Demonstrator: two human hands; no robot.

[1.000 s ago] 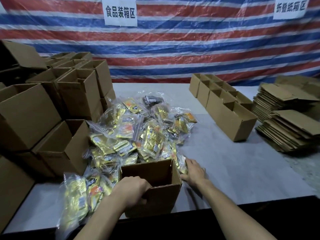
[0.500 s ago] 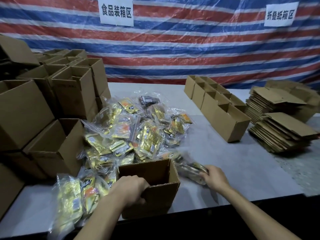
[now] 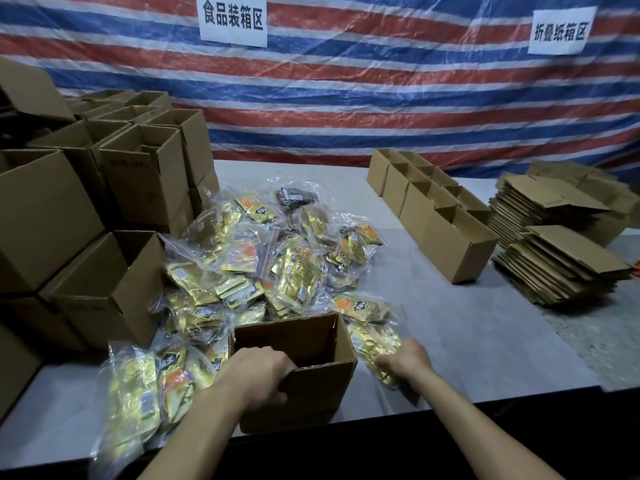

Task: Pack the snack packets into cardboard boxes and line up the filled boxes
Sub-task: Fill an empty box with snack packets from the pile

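Left hand point(image 3: 258, 372) grips the near rim of the open cardboard box point(image 3: 313, 393) at the bench point(image 3: 485, 344) edge; right hand point(image 3: 403, 358), just beside it, clutches a shiny gold snack packet point(image 3: 372, 344).

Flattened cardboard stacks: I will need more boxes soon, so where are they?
Head view: the flattened cardboard stacks lie far right on the table, just right of the row of open boxes.

Makeshift packing station: striped tarp point(image 3: 381, 98) backdrop with paper signs point(image 3: 232, 20), open boxes point(image 3: 450, 244), flattened cartons point(image 3: 561, 265), bagged snacks point(image 3: 270, 265) heaped on desk point(image 3: 467, 334).
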